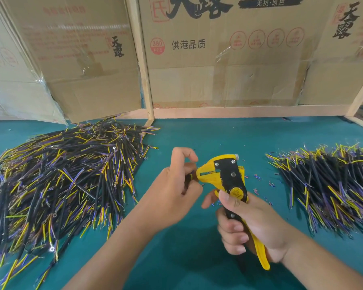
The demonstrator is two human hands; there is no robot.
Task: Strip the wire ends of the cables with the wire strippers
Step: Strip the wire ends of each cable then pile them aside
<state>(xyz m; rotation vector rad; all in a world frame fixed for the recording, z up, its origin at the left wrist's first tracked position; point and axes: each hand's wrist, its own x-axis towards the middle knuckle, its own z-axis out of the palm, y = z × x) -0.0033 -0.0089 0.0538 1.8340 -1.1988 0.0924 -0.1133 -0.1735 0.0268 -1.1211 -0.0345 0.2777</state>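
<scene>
My right hand (253,225) grips the handles of the yellow and black wire strippers (228,174), whose jaws point left. My left hand (174,185) pinches a short black cable (190,177) and holds its end at the stripper's jaw slot. Most of that cable is hidden inside my fingers. A large heap of black cables with yellow and purple wire ends (57,181) lies to the left. A second pile of similar cables (333,185) lies at the right.
The work surface is a teal mat (197,258). Small bits of stripped insulation (262,185) are scattered right of the tool. Cardboard boxes (228,59) in a wooden frame (147,84) stand as a wall behind.
</scene>
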